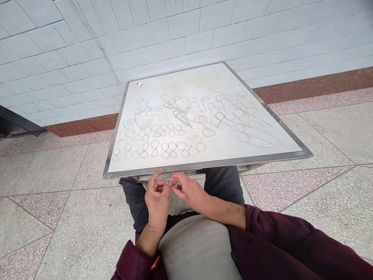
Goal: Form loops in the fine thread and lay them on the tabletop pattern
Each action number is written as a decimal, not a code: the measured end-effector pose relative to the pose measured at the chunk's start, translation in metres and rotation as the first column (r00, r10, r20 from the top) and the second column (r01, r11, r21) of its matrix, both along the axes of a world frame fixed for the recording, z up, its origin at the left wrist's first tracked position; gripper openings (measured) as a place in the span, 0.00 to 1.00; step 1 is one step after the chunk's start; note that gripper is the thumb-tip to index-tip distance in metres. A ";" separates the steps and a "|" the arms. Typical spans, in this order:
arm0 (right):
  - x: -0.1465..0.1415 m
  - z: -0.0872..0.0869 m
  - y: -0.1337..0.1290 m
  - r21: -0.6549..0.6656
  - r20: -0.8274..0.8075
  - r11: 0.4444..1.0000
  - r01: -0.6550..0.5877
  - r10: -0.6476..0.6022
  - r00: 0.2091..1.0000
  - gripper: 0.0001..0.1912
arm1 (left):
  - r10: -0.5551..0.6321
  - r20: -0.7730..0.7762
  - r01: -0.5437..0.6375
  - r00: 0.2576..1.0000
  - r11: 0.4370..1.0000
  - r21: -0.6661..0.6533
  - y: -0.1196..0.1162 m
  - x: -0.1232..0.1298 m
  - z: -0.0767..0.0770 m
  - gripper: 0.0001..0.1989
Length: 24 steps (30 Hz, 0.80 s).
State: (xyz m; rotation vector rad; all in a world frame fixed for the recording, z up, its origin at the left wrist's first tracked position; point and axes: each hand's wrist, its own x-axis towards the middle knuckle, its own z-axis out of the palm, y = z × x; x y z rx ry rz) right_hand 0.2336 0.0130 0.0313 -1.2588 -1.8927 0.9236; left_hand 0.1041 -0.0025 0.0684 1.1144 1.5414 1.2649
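Observation:
Just below the near edge of the white board-topped table, above my lap, my left hand and my right hand are close together. Thumb and fingers of each are pinched; a tiny orange-red spot shows between them, but what they hold is too small to make out. Thin dark wire loops lie across the tabletop. Nearest my hands are figure-eight wire pieces, laid in rows at the left. A tangled bunch of looped wires is at the middle, and long-tailed wire loops spread out at the right.
A small white-and-red object sits at the table's far left corner. Behind the table rises a white tiled wall with a brown base strip. Speckled floor tiles surround me, and a dark object stands at the far left.

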 end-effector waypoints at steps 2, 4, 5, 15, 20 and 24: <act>0.001 0.000 0.000 0.016 0.026 1.000 -0.005 0.004 1.000 0.14 | -0.001 -0.003 0.001 1.000 1.000 0.002 0.000 0.000 -0.001 0.22; 0.001 0.001 0.000 0.033 0.048 0.999 -0.011 0.009 0.999 0.13 | -0.006 -0.014 0.006 1.000 1.000 0.002 0.000 -0.001 -0.001 0.23; 0.002 0.001 -0.001 0.039 0.058 0.999 -0.014 0.012 0.998 0.13 | -0.009 -0.020 0.009 1.000 1.000 -0.002 0.000 -0.001 -0.002 0.24; 0.006 -0.005 0.000 0.087 0.091 0.994 -0.060 0.052 0.994 0.12 | -0.060 -0.019 0.059 0.998 0.997 -0.055 0.000 -0.006 0.003 0.25; 0.009 -0.007 0.000 0.118 0.128 0.991 -0.064 0.049 0.991 0.15 | -0.053 0.007 0.053 0.999 0.997 -0.060 0.003 -0.008 0.002 0.25; 0.014 -0.007 0.001 0.150 0.109 0.984 -0.094 0.078 0.991 0.17 | -0.095 0.078 0.100 0.992 0.993 -0.057 0.008 -0.013 0.001 0.27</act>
